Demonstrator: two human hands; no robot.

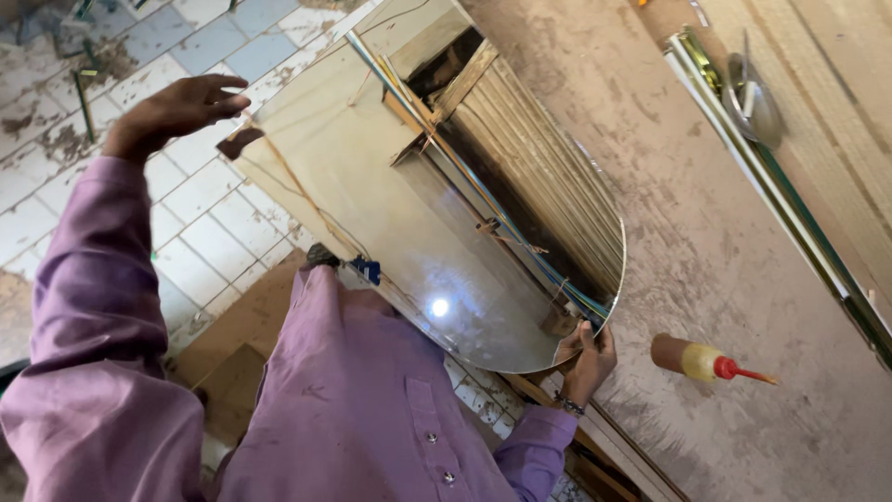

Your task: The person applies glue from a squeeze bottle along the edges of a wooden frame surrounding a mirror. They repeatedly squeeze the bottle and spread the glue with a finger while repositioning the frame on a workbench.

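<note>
Mirror (409,223), arched and reflecting rafters, stands tilted over the dusty table's (706,251) near-left edge. Left hand (181,110) clamps its far-left corner; right hand (587,358) pinches the near curved rim, right of centre.

Purple long-sleeved shirt (372,409) with snap buttons, and a beaded wrist bracelet (569,404).
</note>
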